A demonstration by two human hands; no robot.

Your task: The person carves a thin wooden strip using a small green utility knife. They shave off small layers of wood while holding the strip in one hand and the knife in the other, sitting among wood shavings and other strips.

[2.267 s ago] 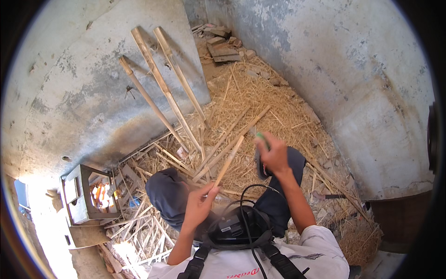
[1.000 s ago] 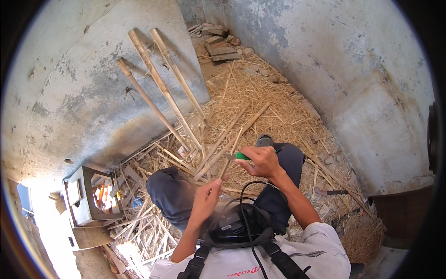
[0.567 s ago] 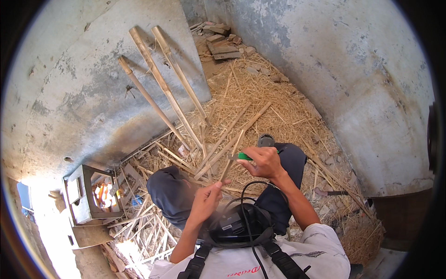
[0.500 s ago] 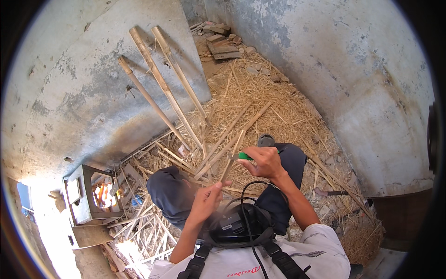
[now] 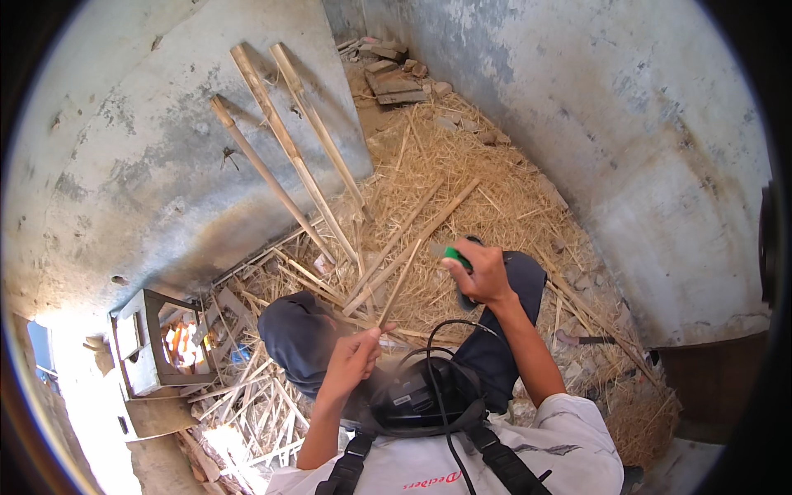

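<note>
Lettering (image 5: 435, 481) on shirt (image 5: 569, 429), left fingers (image 5: 373, 335) around strip (image 5: 401, 282), right fingers (image 5: 488, 259) around green-handled knife (image 5: 454, 256)

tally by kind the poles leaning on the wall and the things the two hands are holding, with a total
Poles leaning on the wall: 3
Thin stick in the left hand: 1
Green-handled tool in the right hand: 1
Total: 5
</note>
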